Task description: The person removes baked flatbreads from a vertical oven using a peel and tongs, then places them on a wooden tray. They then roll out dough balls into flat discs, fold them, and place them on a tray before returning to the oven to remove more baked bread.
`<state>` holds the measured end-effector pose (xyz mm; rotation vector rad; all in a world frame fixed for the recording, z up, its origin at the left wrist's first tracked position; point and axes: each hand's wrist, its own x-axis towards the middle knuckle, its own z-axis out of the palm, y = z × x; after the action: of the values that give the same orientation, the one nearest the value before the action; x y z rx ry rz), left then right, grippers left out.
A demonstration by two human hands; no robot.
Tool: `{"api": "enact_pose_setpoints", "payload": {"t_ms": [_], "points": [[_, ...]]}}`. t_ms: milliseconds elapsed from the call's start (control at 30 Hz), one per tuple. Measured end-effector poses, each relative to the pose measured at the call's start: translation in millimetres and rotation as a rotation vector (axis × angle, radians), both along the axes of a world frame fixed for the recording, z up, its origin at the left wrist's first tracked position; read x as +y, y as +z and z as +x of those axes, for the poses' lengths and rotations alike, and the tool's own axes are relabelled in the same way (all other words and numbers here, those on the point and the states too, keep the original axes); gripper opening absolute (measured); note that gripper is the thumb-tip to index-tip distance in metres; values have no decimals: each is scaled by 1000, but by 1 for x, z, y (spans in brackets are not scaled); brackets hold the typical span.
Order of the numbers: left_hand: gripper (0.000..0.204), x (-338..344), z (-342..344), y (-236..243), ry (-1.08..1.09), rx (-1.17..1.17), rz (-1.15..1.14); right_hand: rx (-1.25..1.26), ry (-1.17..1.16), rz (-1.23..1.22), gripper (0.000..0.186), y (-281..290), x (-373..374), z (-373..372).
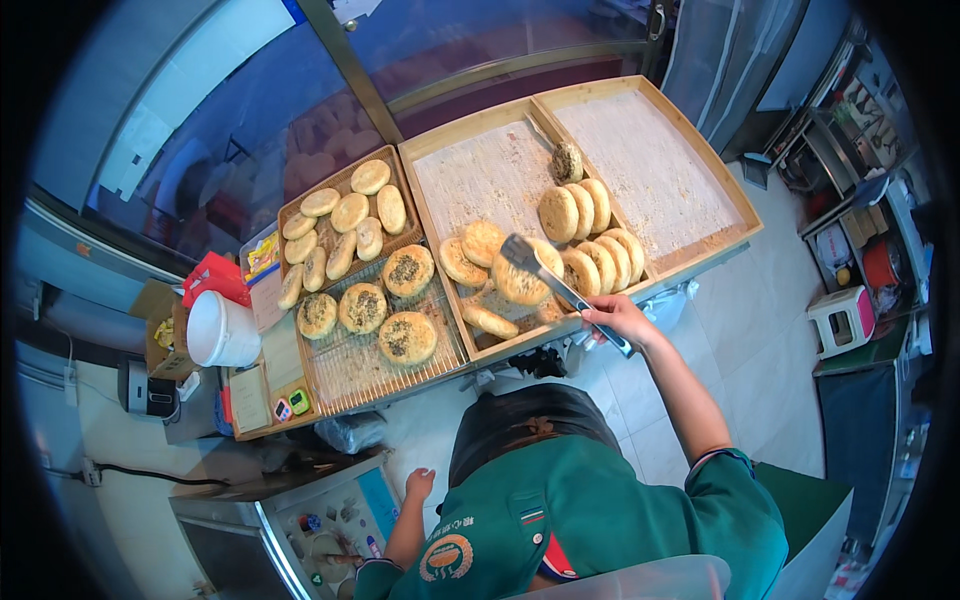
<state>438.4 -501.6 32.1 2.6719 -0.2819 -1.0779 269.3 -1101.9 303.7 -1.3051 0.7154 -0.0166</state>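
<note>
My right hand is closed around the handle of a pair of metal tongs with a broad dark tip. The tip lies over a round flatbread in the wooden tray; whether it grips the bread I cannot tell. Next to it are two more round flatbreads and a tilted one by the near edge. To the right, flatbreads stand in two leaning rows, with a dark-topped one behind them. Low at my side hangs my left hand, holding nothing, fingers loosely apart.
Left of the tray, a wire rack carries seeded round breads, and a basket holds plain ones. Farther left stand a white bucket, a cardboard box and two small timers. A wooden divider splits the tray.
</note>
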Motion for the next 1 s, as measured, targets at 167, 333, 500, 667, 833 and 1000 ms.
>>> {"api": "enact_pose_setpoints", "payload": {"t_ms": [167,333,500,667,833,1000], "points": [[44,40,4,-12,-13,106,-26,-125,-76,405,18,-17,0,61],[37,29,18,-12,182,53,-113,-249,-164,873,24,-26,3,202],[29,7,31,15,289,100,-275,-347,-382,1100,26,-47,21,308],[27,20,16,30,244,14,-280,-432,-306,1109,38,-44,41,303],[29,56,2,13,12,89,-229,-123,-115,316,19,-19,61,159],[30,54,20,-3,3,134,-86,130,-53,-1095,46,-10,44,57]]}}
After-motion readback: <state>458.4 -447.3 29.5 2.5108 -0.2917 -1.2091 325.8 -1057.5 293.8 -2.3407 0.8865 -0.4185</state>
